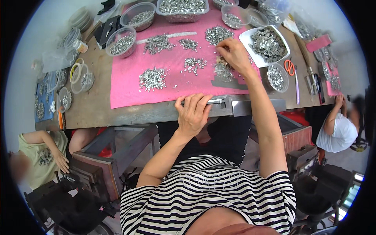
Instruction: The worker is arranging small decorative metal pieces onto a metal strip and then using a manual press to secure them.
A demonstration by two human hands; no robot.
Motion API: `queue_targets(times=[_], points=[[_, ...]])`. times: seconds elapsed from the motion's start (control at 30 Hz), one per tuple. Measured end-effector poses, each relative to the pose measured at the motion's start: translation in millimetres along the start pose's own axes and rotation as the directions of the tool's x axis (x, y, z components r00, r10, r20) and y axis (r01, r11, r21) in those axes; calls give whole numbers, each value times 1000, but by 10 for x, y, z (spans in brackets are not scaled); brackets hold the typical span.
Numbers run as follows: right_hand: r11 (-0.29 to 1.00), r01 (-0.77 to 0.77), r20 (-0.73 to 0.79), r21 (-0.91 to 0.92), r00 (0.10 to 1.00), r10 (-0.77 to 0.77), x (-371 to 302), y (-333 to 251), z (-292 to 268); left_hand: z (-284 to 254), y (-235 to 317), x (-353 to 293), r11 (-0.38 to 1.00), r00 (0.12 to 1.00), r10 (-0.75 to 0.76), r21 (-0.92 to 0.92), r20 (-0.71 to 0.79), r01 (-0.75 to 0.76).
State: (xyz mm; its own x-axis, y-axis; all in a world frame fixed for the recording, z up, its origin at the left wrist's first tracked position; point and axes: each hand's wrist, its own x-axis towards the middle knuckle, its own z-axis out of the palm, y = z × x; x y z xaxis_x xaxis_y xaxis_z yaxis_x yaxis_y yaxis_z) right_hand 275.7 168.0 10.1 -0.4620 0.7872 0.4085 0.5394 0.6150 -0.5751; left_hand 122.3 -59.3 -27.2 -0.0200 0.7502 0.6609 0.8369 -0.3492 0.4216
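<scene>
My left hand (192,115) is at the front edge of the bench, its fingers curled over a narrow metal bar (215,101) that sticks out to the right of them. My right hand (236,56) reaches over the pink mat (129,84) with thumb and forefinger pinched together; anything between them is too small to make out. Beneath and beside it lie a heap of thin metal pieces (223,71) and a pile of small silvery parts (218,35). More small metal parts (152,79) lie in piles farther left on the mat.
A white square tray (288,49) of metal parts stands right of my right hand. Clear plastic tubs (135,42) line the mat's far side. Orange-handled scissors (289,67) and a purple-handled tool (297,88) lie at right. Other people sit at left (43,152) and right (337,131).
</scene>
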Motion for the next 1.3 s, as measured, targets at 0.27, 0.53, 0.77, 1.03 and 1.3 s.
queue_targets(times=[0.27, 0.53, 0.77, 1.03, 1.3], points=[[936, 150, -11, -318, 987, -162, -40, 37, 122, 25, 13, 1, 1000, 1000, 9, -10, 26, -9], [953, -77, 84, 294, 995, 55, -850, -714, -301, 31, -53, 40, 1000, 1000, 0, -8, -10, 0], [978, 29, -40, 207, 999, -21, -1390, -865, -151, 4, -17, 30, 999, 1000, 16, -31, -3, -16], [987, 73, -68, 145, 996, -64, -1438, -879, -107, 22, -24, -21, 999, 1000, -9, -45, -1, 9], [992, 127, -67, 10, 990, -126, -1361, -911, -120, 30, -28, 49, 1000, 1000, -9, -30, -6, 9]])
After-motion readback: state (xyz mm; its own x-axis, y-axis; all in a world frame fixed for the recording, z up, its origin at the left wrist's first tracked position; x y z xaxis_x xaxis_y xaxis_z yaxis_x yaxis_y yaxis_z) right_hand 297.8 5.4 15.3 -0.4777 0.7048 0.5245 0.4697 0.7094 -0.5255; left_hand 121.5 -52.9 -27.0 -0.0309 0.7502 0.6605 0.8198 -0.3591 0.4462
